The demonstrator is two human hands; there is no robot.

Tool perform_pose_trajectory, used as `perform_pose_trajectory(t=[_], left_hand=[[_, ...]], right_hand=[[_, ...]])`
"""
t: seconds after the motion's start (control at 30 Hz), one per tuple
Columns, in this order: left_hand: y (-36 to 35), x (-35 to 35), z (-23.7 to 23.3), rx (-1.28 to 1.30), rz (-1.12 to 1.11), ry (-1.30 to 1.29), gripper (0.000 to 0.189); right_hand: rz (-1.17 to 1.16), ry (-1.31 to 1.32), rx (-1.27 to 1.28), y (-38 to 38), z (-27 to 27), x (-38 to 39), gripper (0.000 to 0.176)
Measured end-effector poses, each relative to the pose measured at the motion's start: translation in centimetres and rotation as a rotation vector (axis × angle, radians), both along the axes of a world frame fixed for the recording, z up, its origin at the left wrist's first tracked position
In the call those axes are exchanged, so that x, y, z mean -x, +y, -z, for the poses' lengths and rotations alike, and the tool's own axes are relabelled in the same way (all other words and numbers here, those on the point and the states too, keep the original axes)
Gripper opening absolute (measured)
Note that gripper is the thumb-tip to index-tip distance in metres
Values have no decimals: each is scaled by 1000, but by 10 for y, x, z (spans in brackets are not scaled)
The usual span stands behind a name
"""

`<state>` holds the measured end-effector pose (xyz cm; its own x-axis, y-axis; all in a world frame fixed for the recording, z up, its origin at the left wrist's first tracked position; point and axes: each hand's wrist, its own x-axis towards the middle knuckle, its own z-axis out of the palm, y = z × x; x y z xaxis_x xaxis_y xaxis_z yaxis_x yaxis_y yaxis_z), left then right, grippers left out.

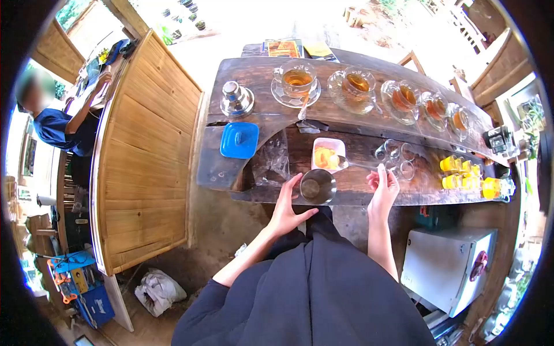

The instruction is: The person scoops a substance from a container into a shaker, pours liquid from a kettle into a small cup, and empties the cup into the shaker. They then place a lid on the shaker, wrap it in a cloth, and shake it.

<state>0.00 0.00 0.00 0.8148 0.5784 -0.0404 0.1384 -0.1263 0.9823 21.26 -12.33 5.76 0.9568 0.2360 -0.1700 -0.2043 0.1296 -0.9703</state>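
My left hand (285, 209) is curved around a metal cup (318, 187), thumb on the near side and fingers on the far left side. The cup's open mouth faces up toward me, and its inside looks bare. Between the fingertips of my right hand (383, 190) is the handle of a long spoon (343, 162). The spoon's bowl is at the right edge of a white tub (321, 143), which holds orange-yellow pieces. Just behind the cup stands this tub. Several clear glasses (392, 149) are beyond my right hand.
Glass cups of tea (298, 78) on saucers line the raised wooden counter (259, 68). A blue lid (239, 140), a metal pot (236, 99) and clear plastic (272, 158) are at left. Yellow-filled glasses (461, 173) are at right. Another person (63, 130) is beyond the wooden partition (147, 155).
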Motion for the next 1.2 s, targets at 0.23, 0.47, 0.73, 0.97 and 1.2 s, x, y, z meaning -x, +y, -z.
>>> perform_pose_trajectory(t=[0.23,0.47,0.73,0.97,1.2], left_hand=[[-8,-16,-11,-100,-63,-30,101],[-4,-24,-1,-108,-90,-71,98],[-6,-24,-4,-118,-99,-34,98],[-6,-22,-4,-108,-92,-48,97],[-8,-20,-6,-154,-86,-34,98]], right_hand=[[-74,-60,-7,-10,-27,12,22],[-343,-538,226,-15,-30,25,16],[-327,-743,219,-11,-27,21,15],[-158,-129,-53,10,-2,-19,20],[-149,-242,91,30,36,-36,25]])
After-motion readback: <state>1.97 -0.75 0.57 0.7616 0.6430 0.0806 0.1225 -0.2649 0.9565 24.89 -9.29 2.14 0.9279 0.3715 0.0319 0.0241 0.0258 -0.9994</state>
